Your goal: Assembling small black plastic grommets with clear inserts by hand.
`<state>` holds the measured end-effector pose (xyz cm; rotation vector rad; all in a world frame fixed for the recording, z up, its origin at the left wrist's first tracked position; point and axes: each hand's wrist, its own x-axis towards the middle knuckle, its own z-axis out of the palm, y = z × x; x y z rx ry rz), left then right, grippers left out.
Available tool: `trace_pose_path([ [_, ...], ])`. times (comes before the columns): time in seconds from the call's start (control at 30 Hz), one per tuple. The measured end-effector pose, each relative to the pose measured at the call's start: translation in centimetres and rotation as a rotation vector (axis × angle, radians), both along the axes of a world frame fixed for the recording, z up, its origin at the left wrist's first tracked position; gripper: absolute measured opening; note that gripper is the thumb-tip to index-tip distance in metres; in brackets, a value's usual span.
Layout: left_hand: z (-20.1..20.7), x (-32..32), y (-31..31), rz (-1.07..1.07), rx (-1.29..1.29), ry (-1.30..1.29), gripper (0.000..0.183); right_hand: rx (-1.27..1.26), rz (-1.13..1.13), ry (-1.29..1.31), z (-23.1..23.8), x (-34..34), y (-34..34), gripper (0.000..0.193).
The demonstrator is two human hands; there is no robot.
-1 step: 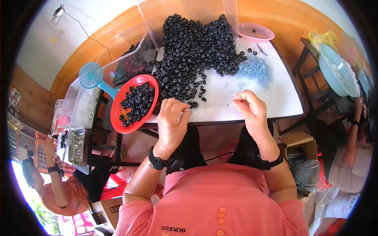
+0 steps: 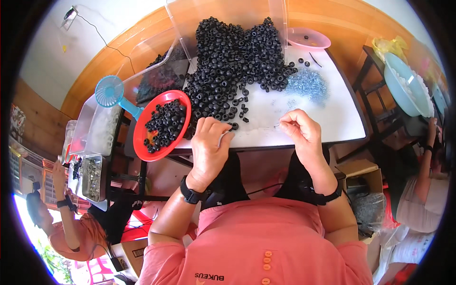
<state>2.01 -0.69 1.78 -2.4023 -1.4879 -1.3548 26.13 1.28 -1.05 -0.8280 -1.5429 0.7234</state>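
My left hand point(image 2: 209, 146) is at the table's front edge, its fingers curled toward the thumb; whatever they may pinch is hidden. A black ring-shaped part point(image 2: 233, 126) lies by its fingertips, in front of a large heap of black parts point(image 2: 237, 61). My right hand point(image 2: 305, 135) pinches thumb against forefinger over the white tabletop point(image 2: 266, 135). Something tiny shows at those fingertips, too small to name. Beyond this hand lies a pile of small, shiny pale-blue pieces point(image 2: 306, 85). A red bowl point(image 2: 138, 141) holding more black parts is left of my left hand.
A clear plastic bin point(image 2: 183, 33) surrounds the heap's far part. A light-blue fan point(image 2: 110, 90) stands behind the red bowl. At the back right is a pink dish point(image 2: 323, 42). A blue basin point(image 2: 396, 90) sits farther right. Other people work at both sides.
My left hand has shifted very slightly right. My right hand stays in nearly the same place.
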Motion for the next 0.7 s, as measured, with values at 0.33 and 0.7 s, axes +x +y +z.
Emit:
trace_pose_path([
  [0.33,0.3,0.9,2.8,0.020,0.038,0.348,0.010,0.069,-0.020,-0.033,-0.1,0.0,-0.2,0.010],
  [0.7,0.4,0.5,2.9,-0.024,0.068,0.375,0.011,0.091,-0.015,-0.041,0.1,0.1,-0.4,0.012],
])
